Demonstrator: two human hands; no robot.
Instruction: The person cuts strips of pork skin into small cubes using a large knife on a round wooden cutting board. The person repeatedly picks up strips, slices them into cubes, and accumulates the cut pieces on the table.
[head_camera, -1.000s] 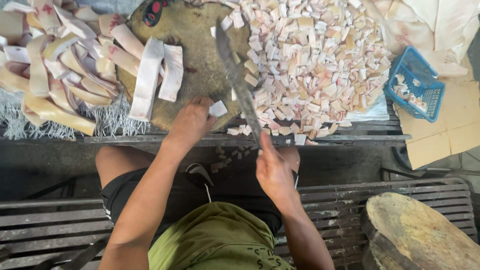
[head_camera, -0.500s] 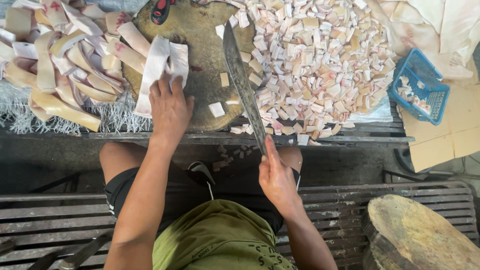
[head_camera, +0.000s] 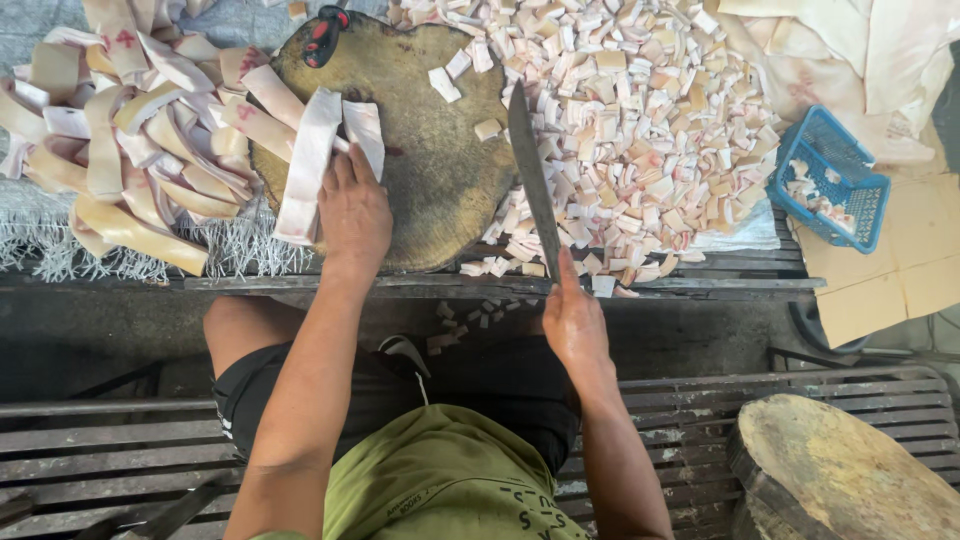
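My left hand (head_camera: 352, 213) lies on two long pale strips (head_camera: 312, 160) that rest across the left side of a round wooden chopping block (head_camera: 430, 170). My right hand (head_camera: 573, 322) grips the handle of a long knife (head_camera: 531, 180), whose blade lies along the block's right edge, pointing away from me. A few small cut pieces (head_camera: 444, 82) sit on the block. A wide heap of small cut pieces (head_camera: 640, 130) spreads to the right of the blade.
A pile of uncut pale strips (head_camera: 120, 150) lies at the left. A red-handled tool (head_camera: 322, 35) rests on the block's far edge. A blue plastic basket (head_camera: 830, 178) stands at the right, a second wooden block (head_camera: 850, 470) at the lower right.
My left hand moved left from the block's front edge onto the strips. The knife shifted from tilted over the block to lying along its right edge.
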